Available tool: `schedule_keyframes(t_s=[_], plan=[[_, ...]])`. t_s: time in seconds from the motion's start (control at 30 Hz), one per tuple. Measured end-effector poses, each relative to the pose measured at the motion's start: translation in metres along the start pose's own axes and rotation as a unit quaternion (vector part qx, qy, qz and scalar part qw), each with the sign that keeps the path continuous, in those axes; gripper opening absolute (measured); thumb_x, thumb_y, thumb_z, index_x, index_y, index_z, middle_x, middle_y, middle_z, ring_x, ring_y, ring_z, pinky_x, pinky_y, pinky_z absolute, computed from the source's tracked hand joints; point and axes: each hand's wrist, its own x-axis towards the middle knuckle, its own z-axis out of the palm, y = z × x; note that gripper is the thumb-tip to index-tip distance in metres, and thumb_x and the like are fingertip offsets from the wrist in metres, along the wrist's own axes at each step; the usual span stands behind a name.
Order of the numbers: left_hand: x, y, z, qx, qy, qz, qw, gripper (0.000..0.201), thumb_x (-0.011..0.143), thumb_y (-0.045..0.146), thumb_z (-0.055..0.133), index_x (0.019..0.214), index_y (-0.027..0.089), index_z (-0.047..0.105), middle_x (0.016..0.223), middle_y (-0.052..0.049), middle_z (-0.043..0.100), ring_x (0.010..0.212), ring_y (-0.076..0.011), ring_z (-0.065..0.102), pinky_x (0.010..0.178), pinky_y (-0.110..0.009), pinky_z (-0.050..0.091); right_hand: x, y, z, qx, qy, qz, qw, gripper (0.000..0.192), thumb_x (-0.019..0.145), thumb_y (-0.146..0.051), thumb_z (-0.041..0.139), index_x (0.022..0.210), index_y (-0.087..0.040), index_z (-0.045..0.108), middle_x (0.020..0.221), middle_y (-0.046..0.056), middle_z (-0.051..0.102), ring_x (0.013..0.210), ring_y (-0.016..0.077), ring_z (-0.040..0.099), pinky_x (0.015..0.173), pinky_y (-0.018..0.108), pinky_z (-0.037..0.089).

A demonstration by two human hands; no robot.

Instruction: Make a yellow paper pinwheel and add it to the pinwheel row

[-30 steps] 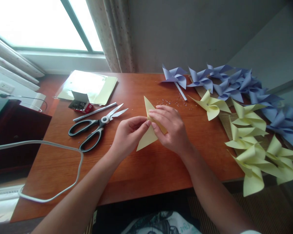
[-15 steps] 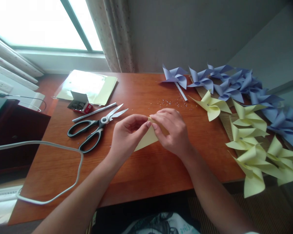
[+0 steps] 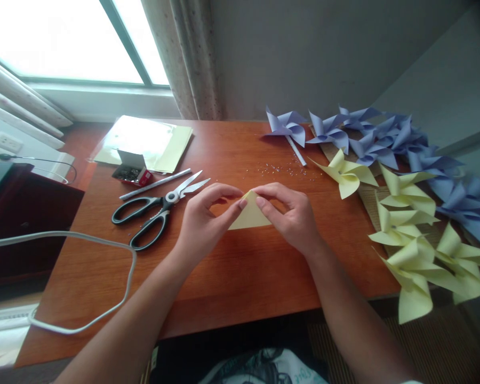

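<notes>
A pale yellow paper (image 3: 251,217), folded into a small triangle, lies on the brown wooden table (image 3: 232,277) in front of me. My left hand (image 3: 203,221) pinches its left edge near the top corner. My right hand (image 3: 293,216) pinches the top corner and covers its right side. Both hands hold the paper down on the table, thumbs and forefingers meeting at its peak.
Black-handled scissors (image 3: 156,208), a white stick (image 3: 155,184) and a small open box of pins (image 3: 131,168) lie to the left, with a plastic folder of yellow sheets (image 3: 144,141) behind. Yellow pinwheels (image 3: 408,224) and blue pinwheels (image 3: 368,136) crowd the right edge. A white cable (image 3: 84,277) loops at front left.
The yellow paper, earlier a long upright pointed shape held off the table, has been folded down into a smaller flat triangle. Both hands have lowered and spread slightly to its sides.
</notes>
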Motion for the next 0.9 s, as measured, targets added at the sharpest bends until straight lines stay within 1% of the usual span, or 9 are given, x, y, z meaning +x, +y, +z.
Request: schedule_keyframes(t_s=[0.1, 0.17, 0.37, 0.43, 0.57, 0.67, 0.77, 0.83, 0.9], plan=[[-0.001, -0.001, 0.0, -0.011, -0.009, -0.011, 1.0, 0.013, 0.083, 0.029, 0.076, 0.085, 0.016, 0.073, 0.079, -0.004, 0.073, 0.072, -0.0148, 0.065, 0.071, -0.026, 0.053, 0.0, 0.001, -0.001, 0.022, -0.011, 0.041, 0.999, 0.013, 0.092, -0.024, 0.065, 0.101, -0.022, 0.074, 0.1, 0.004, 0.076, 0.093, 0.019, 0.071, 0.084, 0.031, 0.055], [-0.002, -0.001, 0.001, -0.003, -0.011, -0.018, 1.0, 0.014, 0.082, 0.029, 0.077, 0.084, 0.016, 0.073, 0.078, -0.003, 0.073, 0.069, -0.0141, 0.064, 0.066, -0.025, 0.052, 0.0, 0.002, -0.002, 0.034, -0.023, 0.061, 0.997, 0.014, 0.091, -0.028, 0.066, 0.101, -0.022, 0.074, 0.1, 0.004, 0.076, 0.092, 0.0194, 0.072, 0.084, 0.032, 0.056], [-0.002, 0.002, 0.001, 0.026, -0.022, -0.025, 0.999, 0.014, 0.083, 0.029, 0.076, 0.086, 0.015, 0.075, 0.077, -0.003, 0.075, 0.067, -0.013, 0.065, 0.063, -0.022, 0.05, 0.001, 0.004, -0.004, 0.054, -0.039, 0.086, 0.994, 0.015, 0.09, -0.032, 0.068, 0.1, -0.022, 0.074, 0.098, 0.003, 0.076, 0.088, 0.0188, 0.071, 0.08, 0.031, 0.056], [-0.002, 0.003, 0.001, 0.027, -0.031, -0.026, 0.999, 0.014, 0.084, 0.029, 0.075, 0.085, 0.015, 0.075, 0.077, -0.003, 0.075, 0.067, -0.0126, 0.064, 0.062, -0.021, 0.05, 0.001, 0.003, -0.004, 0.066, -0.051, 0.097, 0.992, 0.014, 0.09, -0.032, 0.069, 0.096, -0.021, 0.074, 0.095, 0.003, 0.076, 0.087, 0.0188, 0.07, 0.08, 0.031, 0.056], [-0.003, 0.004, 0.003, 0.01, -0.048, -0.041, 0.998, 0.016, 0.084, 0.031, 0.074, 0.084, 0.015, 0.075, 0.076, -0.003, 0.074, 0.066, -0.0119, 0.064, 0.062, -0.02, 0.049, 0.002, 0.003, -0.005, 0.098, -0.067, 0.126, 0.985, 0.012, 0.09, -0.032, 0.068, 0.088, -0.021, 0.072, 0.086, 0.002, 0.073, 0.08, 0.0168, 0.067, 0.073, 0.029, 0.053], [-0.003, 0.004, 0.003, -0.023, -0.072, -0.074, 0.994, 0.017, 0.081, 0.031, 0.077, 0.086, 0.014, 0.075, 0.077, -0.003, 0.073, 0.066, -0.012, 0.062, 0.06, -0.02, 0.048, 0.002, 0.005, -0.007, 0.134, -0.046, 0.155, 0.978, 0.011, 0.088, -0.031, 0.071, 0.084, -0.021, 0.071, 0.08, 0.0, 0.07, 0.073, 0.0144, 0.063, 0.066, 0.026, 0.05], [-0.002, 0.005, 0.003, -0.092, -0.091, -0.127, 0.983, 0.02, 0.078, 0.031, 0.08, 0.088, 0.014, 0.075, 0.08, -0.004, 0.073, 0.07, -0.0129, 0.063, 0.063, -0.021, 0.049, 0.004, 0.009, -0.01, 0.171, 0.005, 0.181, 0.968, 0.012, 0.085, -0.032, 0.074, 0.082, -0.021, 0.071, 0.076, -0.001, 0.068, 0.067, 0.0127, 0.06, 0.061, 0.024, 0.048], [-0.001, 0.006, 0.002, -0.151, -0.075, -0.163, 0.972, 0.022, 0.075, 0.03, 0.082, 0.087, 0.014, 0.074, 0.083, -0.004, 0.073, 0.073, -0.0132, 0.064, 0.067, -0.021, 0.05, 0.004, 0.012, -0.011, 0.187, 0.049, 0.189, 0.963, 0.013, 0.084, -0.034, 0.075, 0.083, -0.022, 0.071, 0.077, -0.002, 0.068, 0.067, 0.0126, 0.06, 0.062, 0.024, 0.048], [-0.001, 0.007, 0.002, -0.191, -0.045, -0.187, 0.963, 0.022, 0.072, 0.029, 0.085, 0.085, 0.014, 0.074, 0.08, -0.003, 0.073, 0.071, -0.0116, 0.063, 0.066, -0.019, 0.05, 0.005, 0.014, -0.011, 0.2, 0.084, 0.195, 0.957, 0.013, 0.084, -0.036, 0.075, 0.084, -0.023, 0.071, 0.078, -0.002, 0.069, 0.067, 0.0131, 0.061, 0.062, 0.025, 0.049]])
